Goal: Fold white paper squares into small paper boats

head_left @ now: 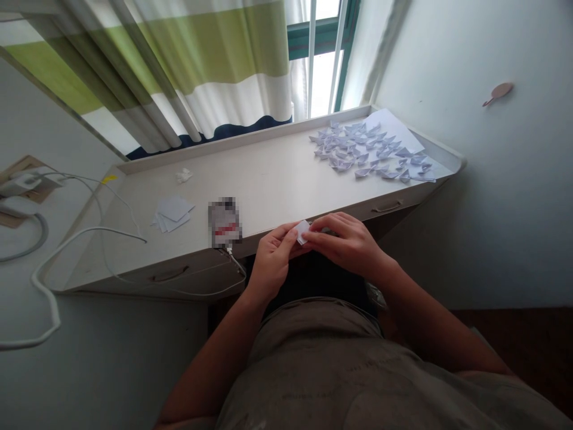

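A small folded piece of white paper (302,232) is held between my two hands, just in front of the desk's near edge. My left hand (276,254) pinches it from the left with thumb and fingers. From the right, the thumb and forefinger of my right hand (342,240) grip the same piece. Its underside and the exact folds are hidden by my fingers. Many folded paper boats (353,146) lie crowded together on the right of the desk, beside and partly over a larger white sheet (396,131).
The white desk (264,173) has raised edges. On its left lie loose square papers (173,212), a crumpled white scrap (183,175) and a pixelated phone-like device (224,222) on a cable. White cables (56,298) hang at far left. Behind are curtains (224,54).
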A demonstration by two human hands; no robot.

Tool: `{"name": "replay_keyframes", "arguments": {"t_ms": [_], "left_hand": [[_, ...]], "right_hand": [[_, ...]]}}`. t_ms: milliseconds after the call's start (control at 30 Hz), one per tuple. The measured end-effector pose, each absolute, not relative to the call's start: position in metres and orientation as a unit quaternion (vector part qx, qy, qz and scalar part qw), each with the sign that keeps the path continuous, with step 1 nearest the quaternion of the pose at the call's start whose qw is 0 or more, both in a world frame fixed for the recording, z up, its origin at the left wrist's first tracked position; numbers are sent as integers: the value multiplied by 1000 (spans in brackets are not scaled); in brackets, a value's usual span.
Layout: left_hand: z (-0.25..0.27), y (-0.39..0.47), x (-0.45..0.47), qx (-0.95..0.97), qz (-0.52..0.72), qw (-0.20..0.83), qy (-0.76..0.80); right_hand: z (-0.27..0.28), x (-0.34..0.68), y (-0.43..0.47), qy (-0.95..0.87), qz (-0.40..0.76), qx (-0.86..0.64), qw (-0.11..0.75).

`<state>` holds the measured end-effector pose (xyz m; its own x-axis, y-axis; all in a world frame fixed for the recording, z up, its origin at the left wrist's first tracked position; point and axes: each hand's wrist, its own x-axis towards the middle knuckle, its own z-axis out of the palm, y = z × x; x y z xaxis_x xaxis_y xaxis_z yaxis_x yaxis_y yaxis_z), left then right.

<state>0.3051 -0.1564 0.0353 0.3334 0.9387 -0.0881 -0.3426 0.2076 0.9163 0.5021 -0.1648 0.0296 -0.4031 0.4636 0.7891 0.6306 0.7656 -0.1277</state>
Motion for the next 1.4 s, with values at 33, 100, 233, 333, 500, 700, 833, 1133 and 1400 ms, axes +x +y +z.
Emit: {"name": "replay_keyframes", "arguments": {"t_ms": [33,100,233,333,500,700,833,1133,1400], "left_hand": [[35,-156,305,428,463,694,348],[35,-156,304,426,465,694,347],[34,-156,304,412,462,706,344],[34,-155,304,400,454,718,345],[34,-156,304,405,467,701,356],[27,-160,305,533,488,609,327],[22,-157,303,561,488,571,348],[34,-161,303,534,490,579,373],[33,-162,306,532,512,580,345]], "right_hand": [[30,502,-165,-832,-90,-329,437],[32,502,-165,-833,-89,-337,430],[31,501,-165,-850,-116,-344,381],[27,499,-164,-854,-121,-339,376],[22,492,-163,-846,-152,-335,385],[24,487,-166,-807,-60,-391,438],[25,485,-168,-793,45,-408,450],[28,485,-170,-729,147,-401,534],[24,476,-174,-668,224,-389,594]]}}
